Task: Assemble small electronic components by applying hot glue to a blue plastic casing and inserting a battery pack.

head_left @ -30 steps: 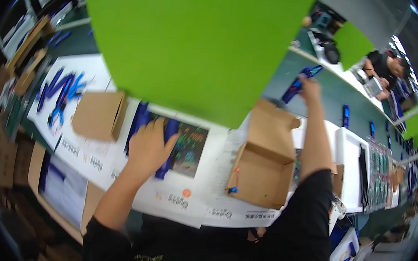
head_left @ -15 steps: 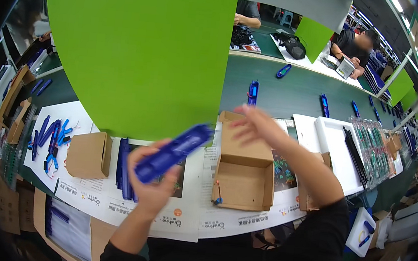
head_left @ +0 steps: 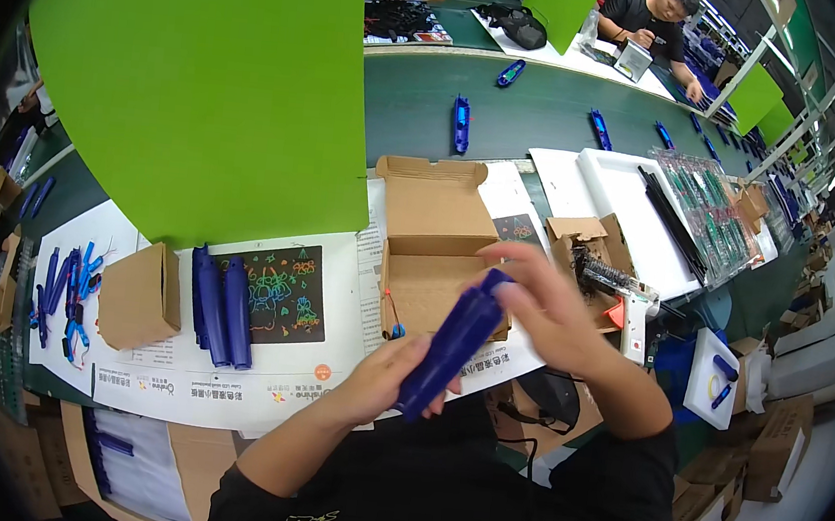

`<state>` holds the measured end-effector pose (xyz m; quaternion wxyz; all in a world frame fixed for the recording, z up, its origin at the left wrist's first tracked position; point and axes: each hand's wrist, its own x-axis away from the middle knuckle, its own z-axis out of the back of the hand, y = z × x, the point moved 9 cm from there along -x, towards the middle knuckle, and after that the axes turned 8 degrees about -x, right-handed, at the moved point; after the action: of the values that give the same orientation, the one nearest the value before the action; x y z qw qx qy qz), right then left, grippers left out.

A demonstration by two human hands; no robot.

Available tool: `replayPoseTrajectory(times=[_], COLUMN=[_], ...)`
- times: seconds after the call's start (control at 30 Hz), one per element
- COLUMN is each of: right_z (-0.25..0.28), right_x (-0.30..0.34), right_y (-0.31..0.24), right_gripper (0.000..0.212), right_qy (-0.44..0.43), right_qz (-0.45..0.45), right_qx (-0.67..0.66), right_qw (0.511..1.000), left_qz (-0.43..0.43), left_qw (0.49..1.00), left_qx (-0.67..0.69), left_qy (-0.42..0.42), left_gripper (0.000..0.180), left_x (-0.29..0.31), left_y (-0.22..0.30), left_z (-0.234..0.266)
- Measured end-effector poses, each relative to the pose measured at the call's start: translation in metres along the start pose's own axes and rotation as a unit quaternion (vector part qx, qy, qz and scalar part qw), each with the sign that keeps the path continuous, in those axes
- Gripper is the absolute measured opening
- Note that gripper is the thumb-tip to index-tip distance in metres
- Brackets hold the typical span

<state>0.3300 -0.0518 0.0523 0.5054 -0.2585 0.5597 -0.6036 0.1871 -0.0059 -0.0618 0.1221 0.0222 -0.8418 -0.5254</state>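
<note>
My left hand (head_left: pixel 381 383) is wrapped around the lower part of a long blue plastic shell (head_left: pixel 455 340), which tilts up to the right. At its upper end my right hand (head_left: pixel 553 319) has its fingers curled over the tip, slightly smeared by motion. Just beyond the shell lies an open cardboard box (head_left: pixel 438 224). Inside it, at the left, is a small blue part (head_left: pixel 395 331) on a red wire. More blue shells (head_left: pixel 221 312) lie side by side on the paper-covered bench to the left.
A white glue gun (head_left: pixel 635 327) rests by a small carton at right, near a white foam tray (head_left: pixel 611 184). A tall green panel (head_left: pixel 203 89) rises at left. Blue housings (head_left: pixel 462 124) lie along the green belt (head_left: pixel 542 112). Two people sit across it.
The blue shell has come closer to my body and turned steeper. My right hand has moved back from the belt side to its upper end. The view has shifted rightward.
</note>
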Motion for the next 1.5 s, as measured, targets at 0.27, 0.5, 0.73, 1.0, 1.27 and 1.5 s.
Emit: replayPoseTrajectory(times=[0.27, 0.5, 0.73, 1.0, 1.27, 1.5], right_z=[0.247, 0.242, 0.199, 0.19, 0.032, -0.051], right_x=[0.186, 0.16, 0.139, 0.135, 0.078, 0.047], right_y=[0.122, 0.12, 0.12, 0.019, 0.0, 0.022], right_gripper=[0.051, 0.03, 0.042, 0.069, 0.058, 0.031], right_qy=[0.281, 0.332, 0.195, 0.29, 0.059, -0.12], right_qz=[-0.449, -0.219, -0.38, -0.127, -0.127, -0.246], right_qx=[0.32, 0.147, 0.024, 0.005, -0.193, -0.192], right_qw=[0.786, 0.906, 0.904, 0.949, 0.971, 0.942], left_qz=[-0.055, -0.07, -0.091, -0.021, -0.003, 0.005], left_qw=[0.952, 0.944, 0.945, 0.937, 0.94, 0.946], left_qx=[0.091, -0.004, -0.026, 0.224, 0.233, 0.204], left_qy=[0.288, 0.322, 0.312, 0.268, 0.251, 0.252], left_gripper=[0.054, 0.053, 0.049, 0.055, 0.054, 0.054], left_x=[0.063, 0.067, 0.068, 0.058, 0.046, 0.045], left_y=[-0.035, -0.044, -0.044, -0.057, -0.065, -0.066], left_z=[0.118, 0.125, 0.125, 0.107, 0.106, 0.103])
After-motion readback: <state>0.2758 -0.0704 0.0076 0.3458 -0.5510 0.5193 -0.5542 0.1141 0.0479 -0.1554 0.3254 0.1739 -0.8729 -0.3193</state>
